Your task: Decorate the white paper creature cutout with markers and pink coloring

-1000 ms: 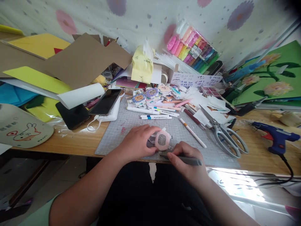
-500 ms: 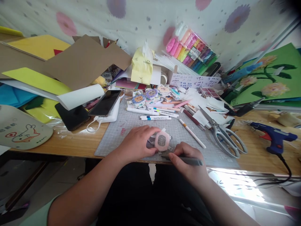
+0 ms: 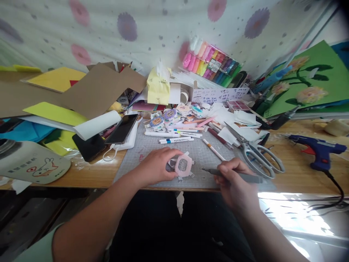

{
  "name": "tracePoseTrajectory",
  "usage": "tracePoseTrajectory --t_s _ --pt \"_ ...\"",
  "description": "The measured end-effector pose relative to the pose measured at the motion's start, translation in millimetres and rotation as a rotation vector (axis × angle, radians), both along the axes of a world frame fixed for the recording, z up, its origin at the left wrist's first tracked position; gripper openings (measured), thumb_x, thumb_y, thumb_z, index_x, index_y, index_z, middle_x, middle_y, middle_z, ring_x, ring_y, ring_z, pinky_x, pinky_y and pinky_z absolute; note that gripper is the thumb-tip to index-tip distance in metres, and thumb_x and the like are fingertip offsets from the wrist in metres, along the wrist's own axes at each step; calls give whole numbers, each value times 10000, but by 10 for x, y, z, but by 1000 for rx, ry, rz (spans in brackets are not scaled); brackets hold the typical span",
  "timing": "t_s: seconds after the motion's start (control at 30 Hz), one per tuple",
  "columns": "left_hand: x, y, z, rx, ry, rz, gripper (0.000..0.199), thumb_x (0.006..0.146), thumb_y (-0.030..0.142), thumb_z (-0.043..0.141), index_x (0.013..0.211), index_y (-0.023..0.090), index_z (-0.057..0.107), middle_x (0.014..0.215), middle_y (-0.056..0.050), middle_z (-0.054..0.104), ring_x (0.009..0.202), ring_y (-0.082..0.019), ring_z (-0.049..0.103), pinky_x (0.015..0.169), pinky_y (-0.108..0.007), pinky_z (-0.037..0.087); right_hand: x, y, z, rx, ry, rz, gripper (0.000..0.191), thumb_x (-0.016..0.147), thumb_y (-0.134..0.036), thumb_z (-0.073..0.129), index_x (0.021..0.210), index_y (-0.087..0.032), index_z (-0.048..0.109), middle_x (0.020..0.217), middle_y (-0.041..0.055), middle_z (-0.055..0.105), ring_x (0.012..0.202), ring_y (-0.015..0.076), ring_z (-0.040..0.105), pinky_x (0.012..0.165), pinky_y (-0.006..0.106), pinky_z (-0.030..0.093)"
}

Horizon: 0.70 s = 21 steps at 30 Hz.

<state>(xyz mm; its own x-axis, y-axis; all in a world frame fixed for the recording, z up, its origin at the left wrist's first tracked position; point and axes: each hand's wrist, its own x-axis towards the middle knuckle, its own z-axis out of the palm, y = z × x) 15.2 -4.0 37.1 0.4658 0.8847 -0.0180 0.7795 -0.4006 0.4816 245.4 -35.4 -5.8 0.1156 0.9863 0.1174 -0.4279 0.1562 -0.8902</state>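
Between thumb and fingers, my left hand [image 3: 158,166] grips a small pink craft piece [image 3: 183,166] with a grey patterned centre, just above the front of the grey cutting mat [image 3: 199,160]. My right hand [image 3: 236,178] is closed around a grey pen [image 3: 245,175], its dark tip pointing left, apart from the pink piece. An orange-banded white pen [image 3: 214,149] lies on the mat beyond my right hand. Several white markers [image 3: 177,139] lie behind the pink piece, with decorated paper cutouts [image 3: 170,114] further back.
Large scissors [image 3: 257,154] lie right of my right hand, and a blue glue gun [image 3: 317,145] farther right. Phones [image 3: 121,128], coloured sheets [image 3: 54,112] and a white container [image 3: 35,163] crowd the left. A yellow tissue pack [image 3: 158,85] stands at the back.
My right hand has moved right with the grey pen, whose tip is now away from the pink piece. The pink piece has shifted slightly in my left hand. The camera view has tilted.
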Motion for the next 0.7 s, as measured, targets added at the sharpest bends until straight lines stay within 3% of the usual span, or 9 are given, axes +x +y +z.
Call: tracePoseTrajectory --t_s 0.1,0.23,0.3,0.37,0.53,0.7 --pt "-19 178 242 -53 199 -60 618 712 282 694 1300 355 519 1230 -28 599 1125 -281 546 971 -400 394 108 -5 -1 -3 18 -38 183 743 -208 734 643 -210 582 542 -53 548 461 96 441 467 241 334" --pt "-8 230 464 14 227 123 594 753 379 658 1314 312 473 1303 -57 543 1105 -281 547 886 -384 445 186 -19 1 -26 50 -7 182 757 -233 727 663 -207 573 568 -44 543 490 103 456 480 246 336" --pt "56 120 435 49 240 239 572 712 535 674 1199 274 527 1197 -65 587 1014 -289 572 817 -395 465 200 -8 0 -21 58 8 178 755 -248 727 675 -206 574 568 -41 532 507 110 459 498 254 353" --pt "155 -30 325 60 233 293 569 668 586 691 1109 256 549 1153 -65 591 1021 -301 565 848 -419 453 206 15 -4 -21 45 27 177 759 -266 728 691 -207 576 562 -44 518 525 116 460 514 256 360" --pt "378 -238 77 30 266 341 387 685 441 704 1004 259 581 1009 -37 587 990 -289 566 859 -435 428 230 55 -49 -38 -75 94 183 797 -320 712 737 -207 581 594 -41 511 557 120 455 520 246 339" --pt "339 -128 198 -8 233 247 331 702 350 683 1008 263 594 1020 -24 581 947 -249 571 814 -365 436 328 45 -36 -33 -219 137 216 814 -369 686 727 -209 569 591 -40 508 553 125 446 516 244 345"
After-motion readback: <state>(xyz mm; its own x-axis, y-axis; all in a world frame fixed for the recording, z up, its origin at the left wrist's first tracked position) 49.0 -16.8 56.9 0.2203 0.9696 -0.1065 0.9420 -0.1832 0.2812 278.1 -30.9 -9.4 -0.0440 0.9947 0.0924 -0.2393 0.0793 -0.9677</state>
